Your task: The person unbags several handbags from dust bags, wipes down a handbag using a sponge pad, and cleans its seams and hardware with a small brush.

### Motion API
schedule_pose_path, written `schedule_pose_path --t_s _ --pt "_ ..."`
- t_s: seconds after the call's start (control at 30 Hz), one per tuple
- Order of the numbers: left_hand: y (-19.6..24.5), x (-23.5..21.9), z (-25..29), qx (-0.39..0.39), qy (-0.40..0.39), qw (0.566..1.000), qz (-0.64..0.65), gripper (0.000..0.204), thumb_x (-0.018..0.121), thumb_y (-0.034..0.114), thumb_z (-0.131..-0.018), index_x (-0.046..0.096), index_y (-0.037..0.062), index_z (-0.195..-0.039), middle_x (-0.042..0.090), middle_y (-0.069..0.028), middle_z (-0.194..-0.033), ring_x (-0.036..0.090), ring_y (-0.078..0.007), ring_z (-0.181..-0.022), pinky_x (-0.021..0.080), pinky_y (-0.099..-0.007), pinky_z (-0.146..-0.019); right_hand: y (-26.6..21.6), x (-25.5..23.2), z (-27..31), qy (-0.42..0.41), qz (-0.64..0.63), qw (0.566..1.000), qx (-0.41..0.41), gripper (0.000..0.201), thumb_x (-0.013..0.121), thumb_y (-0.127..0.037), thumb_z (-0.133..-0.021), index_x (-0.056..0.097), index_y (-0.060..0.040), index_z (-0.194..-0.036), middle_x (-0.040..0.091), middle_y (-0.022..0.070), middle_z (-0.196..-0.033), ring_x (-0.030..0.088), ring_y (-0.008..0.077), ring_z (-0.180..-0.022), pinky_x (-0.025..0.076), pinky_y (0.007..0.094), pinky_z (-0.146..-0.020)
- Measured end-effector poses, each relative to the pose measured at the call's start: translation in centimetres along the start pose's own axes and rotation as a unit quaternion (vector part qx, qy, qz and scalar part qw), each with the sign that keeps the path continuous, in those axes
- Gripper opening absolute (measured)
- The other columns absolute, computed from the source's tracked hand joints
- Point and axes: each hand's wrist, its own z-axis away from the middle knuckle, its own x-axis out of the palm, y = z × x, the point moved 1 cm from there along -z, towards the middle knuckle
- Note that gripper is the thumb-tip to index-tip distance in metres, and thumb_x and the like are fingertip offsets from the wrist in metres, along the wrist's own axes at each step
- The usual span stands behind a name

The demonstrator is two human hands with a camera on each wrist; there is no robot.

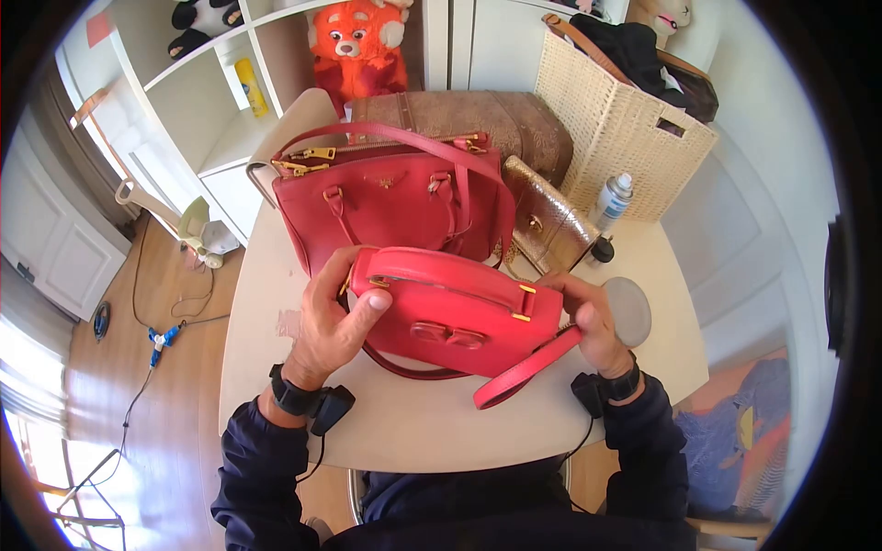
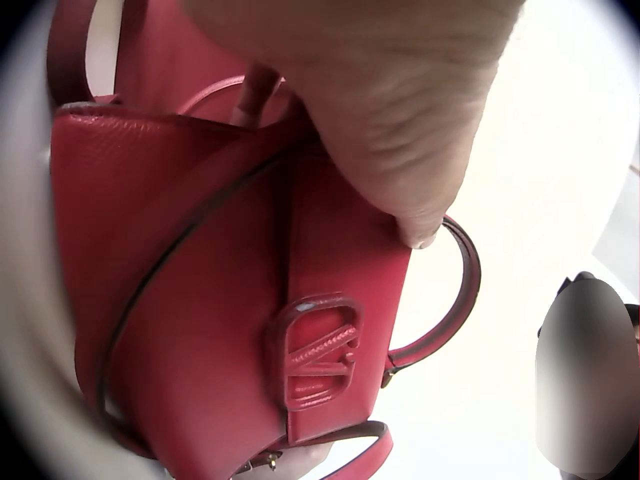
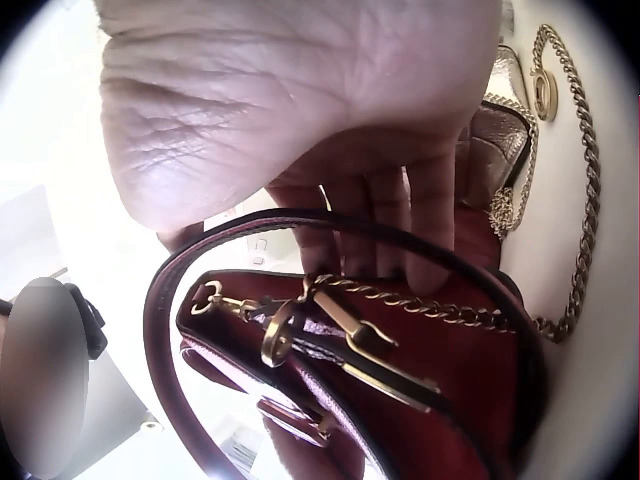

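A small red handbag (image 1: 459,303) with a raised front emblem is held tilted above the table, its top handle toward the back. My left hand (image 1: 333,321) grips its left end, thumb on the front (image 2: 400,110). At the right end, my right hand (image 1: 593,326) grips the bag, fingers on its far side in the right wrist view. A red strap (image 1: 528,367) loops down near that hand. Brass clasps and a chain (image 3: 430,305) show beside the right fingers. Directly behind stands a larger red bag (image 1: 386,197) with gold zips.
A gold bag (image 1: 551,220), a spray can (image 1: 611,202) and a grey disc (image 1: 628,312) are on the right of the pale table (image 1: 423,441). Farther back are a brown patterned case (image 1: 441,115) and a woven basket (image 1: 606,129). Shelves with plush toys stand behind.
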Motion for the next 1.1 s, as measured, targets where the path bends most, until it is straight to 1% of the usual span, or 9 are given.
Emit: schedule_pose_path --t_s 0.13,0.23,0.53,0.6,0.7,0.83,0.93,1.0,1.1 --pt "-0.3 -0.2 -0.2 -0.022 0.002 1.000 -0.018 0.065 0.077 0.048 -0.102 0.063 -0.0055 -0.136 0.072 -0.0130 -0.112 0.066 -0.0195 -0.104 0.054 -0.0343 -0.094 -0.8 -0.1 0.6 -0.031 -0.076 0.992 0.098 0.075 0.066 -0.063 -0.104 0.063 0.0048 -0.136 0.067 0.0054 -0.119 0.065 0.0134 -0.105 0.052 0.0292 -0.090" --pt "-0.7 -0.2 -0.2 -0.015 -0.008 1.000 -0.020 0.065 0.077 0.049 -0.102 0.063 -0.0056 -0.135 0.072 -0.0129 -0.111 0.066 -0.0189 -0.102 0.054 -0.0341 -0.092 0.0 -0.2 0.6 -0.022 -0.070 0.994 0.075 0.072 0.072 -0.058 -0.103 0.061 0.0030 -0.140 0.066 0.0031 -0.121 0.064 0.0109 -0.104 0.051 0.0267 -0.090" --pt "-0.1 0.6 -0.3 -0.006 0.009 1.000 -0.029 0.060 0.076 0.045 -0.103 0.063 -0.0047 -0.134 0.072 -0.0124 -0.108 0.065 -0.0188 -0.100 0.054 -0.0347 -0.091 -0.1 0.0 0.6 -0.024 -0.069 0.995 0.075 0.072 0.071 -0.059 -0.104 0.062 0.0020 -0.140 0.066 0.0026 -0.125 0.061 0.0088 -0.107 0.051 0.0255 -0.091" --pt "-0.1 1.1 -0.1 0.012 0.054 0.996 -0.063 0.054 0.075 0.042 -0.105 0.064 -0.0041 -0.132 0.072 -0.0116 -0.104 0.064 -0.0185 -0.096 0.054 -0.0352 -0.088 -0.6 0.0 0.5 -0.025 -0.067 0.995 0.074 0.076 0.069 -0.062 -0.104 0.061 0.0030 -0.143 0.067 0.0044 -0.128 0.062 0.0093 -0.110 0.052 0.0260 -0.093" --pt "-0.4 1.8 0.2 0.018 0.077 0.996 -0.047 0.050 0.075 0.039 -0.107 0.064 -0.0035 -0.129 0.070 -0.0101 -0.099 0.062 -0.0165 -0.090 0.053 -0.0343 -0.083 -1.2 -0.1 0.4 -0.029 -0.071 0.992 0.101 0.081 0.067 -0.066 -0.104 0.059 0.0040 -0.145 0.068 0.0073 -0.131 0.064 0.0106 -0.116 0.053 0.0270 -0.098" --pt "-1.4 2.5 0.5 0.032 0.140 0.989 -0.039 0.050 0.076 0.043 -0.107 0.064 -0.0024 -0.126 0.068 -0.0068 -0.095 0.058 -0.0130 -0.085 0.051 -0.0308 -0.077 0.2 -0.1 0.4 -0.018 -0.082 0.995 0.059 0.094 0.068 -0.065 -0.103 0.049 0.0088 -0.157 0.063 0.0152 -0.146 0.060 0.0197 -0.135 0.049 0.0347 -0.113" --pt "-1.6 2.7 0.5 0.031 0.161 0.986 -0.031 0.051 0.076 0.045 -0.106 0.065 -0.0016 -0.125 0.066 -0.0047 -0.094 0.057 -0.0119 -0.083 0.050 -0.0295 -0.074 -0.3 0.9 -0.2 -0.016 -0.138 0.990 0.026 0.096 0.074 -0.055 -0.101 0.039 0.0094 -0.164 0.056 0.0174 -0.158 0.053 0.0235 -0.146 0.043 0.0381 -0.122" --pt "-2.0 2.5 0.7 0.023 0.151 0.988 -0.028 0.052 0.076 0.045 -0.106 0.065 -0.0017 -0.127 0.067 -0.0057 -0.097 0.058 -0.0128 -0.085 0.051 -0.0302 -0.077 -0.6 1.2 -0.3 -0.020 -0.205 0.978 0.040 0.099 0.085 -0.038 -0.096 0.034 0.0065 -0.168 0.050 0.0177 -0.164 0.048 0.0238 -0.151 0.039 0.0388 -0.126" --pt "-1.7 2.5 0.6 0.026 0.155 0.986 -0.049 0.053 0.073 0.044 -0.108 0.063 -0.0021 -0.132 0.068 -0.0090 -0.107 0.062 -0.0176 -0.094 0.053 -0.0337 -0.086 -0.4 0.8 -0.5 -0.032 -0.130 0.989 0.057 0.101 0.092 -0.025 -0.090 0.035 0.0030 -0.169 0.051 0.0153 -0.164 0.051 0.0228 -0.150 0.040 0.0389 -0.125"
